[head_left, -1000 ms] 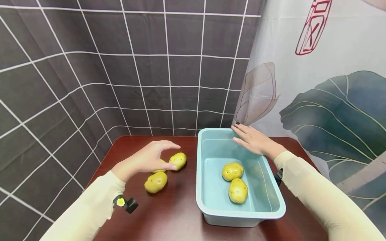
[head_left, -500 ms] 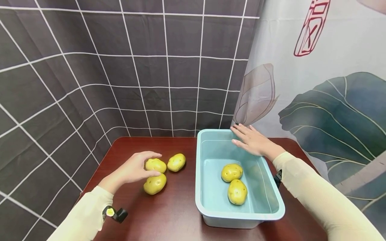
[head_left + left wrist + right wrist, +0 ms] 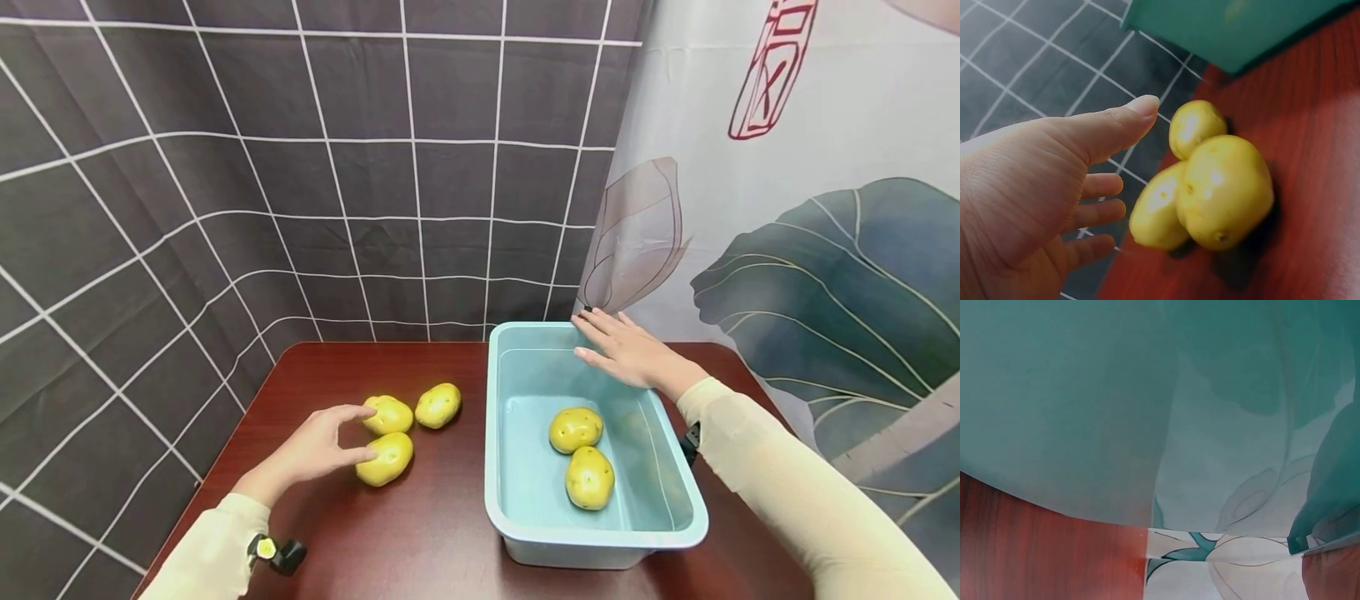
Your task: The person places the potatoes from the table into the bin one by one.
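Three yellow potatoes lie in a cluster on the left of the table: a front one (image 3: 385, 459), one behind it (image 3: 387, 415) and one farther right (image 3: 438, 406). My left hand (image 3: 318, 446) is just left of them, thumb and fingers spread apart and holding nothing. In the left wrist view its thumb (image 3: 1116, 128) points past the potatoes (image 3: 1225, 190). My right hand (image 3: 633, 354) rests with straight fingers over the far right corner of a light blue plastic bin (image 3: 492, 450). Inside the bin two more potatoes (image 3: 576, 430) (image 3: 590, 477) lie against each other.
The dark red wooden table (image 3: 442, 517) carries everything. A grey curtain with white grid lines (image 3: 375, 183) hangs behind and to the left, a leaf-printed white one (image 3: 712, 225) to the right. The bin's wall (image 3: 1085, 425) fills most of the right wrist view.
My left hand has drawn back leftward and toward me from over the potato cluster, uncovering the back-left potato. My right hand stays on the bin, and the potatoes lie where they were.
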`<action>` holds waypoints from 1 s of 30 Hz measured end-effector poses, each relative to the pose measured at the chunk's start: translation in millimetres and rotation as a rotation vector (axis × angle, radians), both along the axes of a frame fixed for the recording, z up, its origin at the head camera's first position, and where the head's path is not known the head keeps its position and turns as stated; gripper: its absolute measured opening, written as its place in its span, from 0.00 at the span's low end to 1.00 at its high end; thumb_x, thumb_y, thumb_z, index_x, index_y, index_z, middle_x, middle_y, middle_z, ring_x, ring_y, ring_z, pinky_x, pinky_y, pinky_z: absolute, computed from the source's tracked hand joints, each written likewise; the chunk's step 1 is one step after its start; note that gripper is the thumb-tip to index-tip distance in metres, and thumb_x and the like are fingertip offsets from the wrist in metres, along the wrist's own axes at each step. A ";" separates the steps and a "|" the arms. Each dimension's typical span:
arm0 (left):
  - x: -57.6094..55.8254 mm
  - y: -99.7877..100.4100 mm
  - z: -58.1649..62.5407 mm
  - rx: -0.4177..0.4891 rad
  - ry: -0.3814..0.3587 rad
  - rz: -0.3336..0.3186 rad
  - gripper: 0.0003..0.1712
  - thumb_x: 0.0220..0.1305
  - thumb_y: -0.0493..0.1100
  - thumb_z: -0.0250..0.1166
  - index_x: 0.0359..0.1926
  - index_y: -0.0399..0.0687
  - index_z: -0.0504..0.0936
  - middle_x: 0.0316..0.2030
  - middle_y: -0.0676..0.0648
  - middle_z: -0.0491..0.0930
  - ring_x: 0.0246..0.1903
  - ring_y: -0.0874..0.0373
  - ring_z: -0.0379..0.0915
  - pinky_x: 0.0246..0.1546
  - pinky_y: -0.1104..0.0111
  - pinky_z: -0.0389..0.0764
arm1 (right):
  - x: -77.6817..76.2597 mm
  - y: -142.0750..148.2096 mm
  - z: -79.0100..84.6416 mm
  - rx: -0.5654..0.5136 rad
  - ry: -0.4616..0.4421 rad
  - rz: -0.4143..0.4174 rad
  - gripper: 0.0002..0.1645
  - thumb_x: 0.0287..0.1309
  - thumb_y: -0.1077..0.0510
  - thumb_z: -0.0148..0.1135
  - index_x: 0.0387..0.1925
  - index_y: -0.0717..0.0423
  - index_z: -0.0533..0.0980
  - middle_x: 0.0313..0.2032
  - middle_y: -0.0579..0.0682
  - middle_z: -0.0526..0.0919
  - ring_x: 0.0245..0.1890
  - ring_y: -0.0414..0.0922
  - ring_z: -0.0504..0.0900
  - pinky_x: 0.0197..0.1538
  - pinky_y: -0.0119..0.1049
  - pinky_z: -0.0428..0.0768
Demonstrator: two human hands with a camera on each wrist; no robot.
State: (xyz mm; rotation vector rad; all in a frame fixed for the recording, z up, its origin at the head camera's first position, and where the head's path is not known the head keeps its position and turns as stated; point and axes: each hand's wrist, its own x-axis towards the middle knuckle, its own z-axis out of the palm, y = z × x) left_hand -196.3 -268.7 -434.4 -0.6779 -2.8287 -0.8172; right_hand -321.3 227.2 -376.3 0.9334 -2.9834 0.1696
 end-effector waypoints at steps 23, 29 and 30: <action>1.8 1.0 -54.1 0.040 -0.022 0.052 0.45 0.39 0.62 0.78 0.56 0.43 0.79 0.50 0.49 0.80 0.51 0.52 0.75 0.52 0.54 0.74 | -0.8 0.4 -0.2 0.007 -0.019 0.001 0.44 0.68 0.29 0.34 0.76 0.45 0.44 0.75 0.52 0.44 0.74 0.54 0.39 0.71 0.54 0.42; 1.9 8.9 -63.1 0.056 -0.037 0.082 0.47 0.36 0.60 0.80 0.58 0.44 0.77 0.51 0.49 0.79 0.51 0.54 0.75 0.53 0.55 0.74 | -0.7 0.2 -0.7 0.004 -0.013 0.006 0.44 0.68 0.30 0.34 0.76 0.48 0.46 0.75 0.53 0.45 0.74 0.54 0.40 0.71 0.54 0.43; 2.0 10.2 -64.3 0.058 -0.039 0.090 0.47 0.36 0.60 0.80 0.58 0.45 0.77 0.51 0.49 0.79 0.51 0.54 0.74 0.53 0.56 0.74 | -0.6 0.3 -0.6 0.002 -0.011 0.006 0.44 0.68 0.30 0.34 0.76 0.48 0.46 0.75 0.53 0.46 0.74 0.54 0.40 0.71 0.54 0.43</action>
